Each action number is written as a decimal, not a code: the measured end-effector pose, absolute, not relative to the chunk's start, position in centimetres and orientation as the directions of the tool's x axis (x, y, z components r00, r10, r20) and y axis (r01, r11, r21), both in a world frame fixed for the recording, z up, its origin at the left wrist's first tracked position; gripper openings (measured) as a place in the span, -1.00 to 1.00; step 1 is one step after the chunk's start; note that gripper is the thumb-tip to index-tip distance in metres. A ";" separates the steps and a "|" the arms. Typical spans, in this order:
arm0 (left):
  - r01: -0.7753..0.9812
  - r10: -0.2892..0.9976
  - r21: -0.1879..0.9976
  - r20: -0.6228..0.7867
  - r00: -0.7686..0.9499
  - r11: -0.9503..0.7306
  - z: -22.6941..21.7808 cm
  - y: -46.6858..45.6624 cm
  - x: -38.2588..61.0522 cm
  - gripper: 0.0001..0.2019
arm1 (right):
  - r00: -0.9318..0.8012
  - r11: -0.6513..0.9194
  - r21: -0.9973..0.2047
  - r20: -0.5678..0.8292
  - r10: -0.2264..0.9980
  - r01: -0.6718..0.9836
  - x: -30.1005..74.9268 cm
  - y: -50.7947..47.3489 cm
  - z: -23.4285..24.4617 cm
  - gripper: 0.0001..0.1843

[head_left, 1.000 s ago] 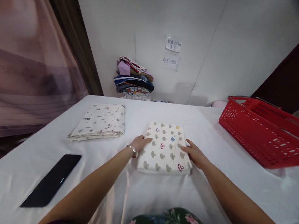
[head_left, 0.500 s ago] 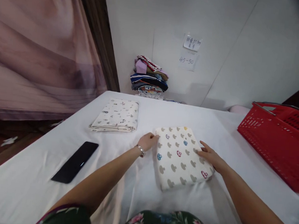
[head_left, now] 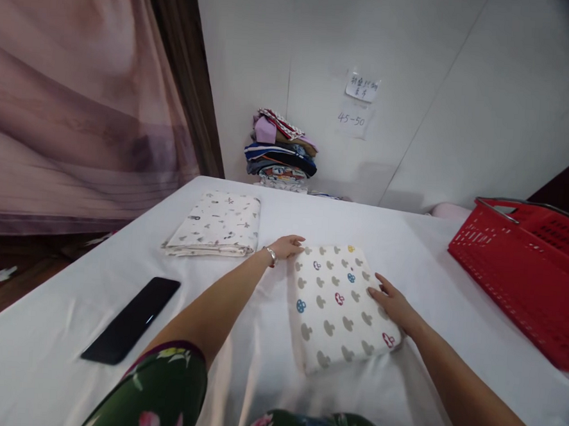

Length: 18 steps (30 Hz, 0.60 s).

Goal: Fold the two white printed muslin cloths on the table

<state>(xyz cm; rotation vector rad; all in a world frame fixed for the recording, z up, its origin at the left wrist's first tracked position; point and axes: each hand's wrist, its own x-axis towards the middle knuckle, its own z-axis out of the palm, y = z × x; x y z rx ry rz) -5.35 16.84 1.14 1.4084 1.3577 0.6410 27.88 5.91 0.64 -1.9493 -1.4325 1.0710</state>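
A folded white cloth (head_left: 334,306) with grey, blue, red and yellow mushroom prints lies flat in front of me. At its far left corner is my left hand (head_left: 286,245), fingers stretched towards the edge and touching or nearly touching it. My right hand (head_left: 394,303) rests on the cloth's right edge with fingers apart and laid over the top. Neither hand lifts the fabric. Further left lies a second folded cloth (head_left: 221,222), white with small scattered prints.
A black phone (head_left: 133,319) lies on the white-covered table (head_left: 216,376) at left. A red plastic basket (head_left: 522,272) stands at right. Behind the table's far edge, a pile of folded fabrics (head_left: 281,152) leans by the wall. A pink curtain (head_left: 79,97) hangs at left.
My left hand has moved up the left edge to the far corner, and its fingers have straightened. My right hand stays at the right edge. The view has shifted slightly.
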 end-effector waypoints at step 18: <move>0.543 0.939 0.829 -0.280 0.198 0.133 1.3 16.5 -5.8 -0.52 | 0.145 -0.294 -0.676 -0.269 0.952 0.676 27.8 5.9 1.5 -0.24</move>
